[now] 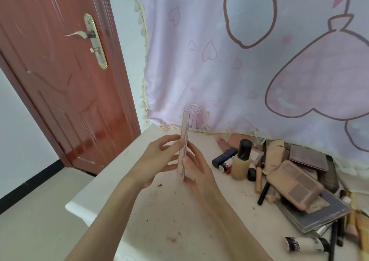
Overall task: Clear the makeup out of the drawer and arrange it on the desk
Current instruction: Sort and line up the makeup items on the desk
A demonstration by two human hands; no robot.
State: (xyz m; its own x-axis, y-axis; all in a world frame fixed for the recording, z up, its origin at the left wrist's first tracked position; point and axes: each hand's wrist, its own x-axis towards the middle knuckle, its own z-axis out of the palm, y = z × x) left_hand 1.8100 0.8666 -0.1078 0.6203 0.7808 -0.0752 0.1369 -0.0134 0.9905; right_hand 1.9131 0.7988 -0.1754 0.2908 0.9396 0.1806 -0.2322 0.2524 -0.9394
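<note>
A thin clear flat case [184, 133] stands on edge on the white desk [159, 220], upright and seen edge-on. My left hand [157, 159] touches its left face with straight fingertips. My right hand [196, 173] holds its right side, thumb against the lower edge. To the right lies a heap of makeup: a beige foundation bottle with a black cap [242, 161], a pink eyeshadow palette [294, 186], a grey palette [308, 158], a dark blue tube [224, 158] and a white tube [305, 243]. No drawer is in view.
A pink cartoon cloth [249, 61] hangs behind the desk. A red-brown door [65, 81] with a metal handle stands at the left. The desk's left edge [95, 181] drops to a tan floor. Reddish crumbs and smears dot the desk surface.
</note>
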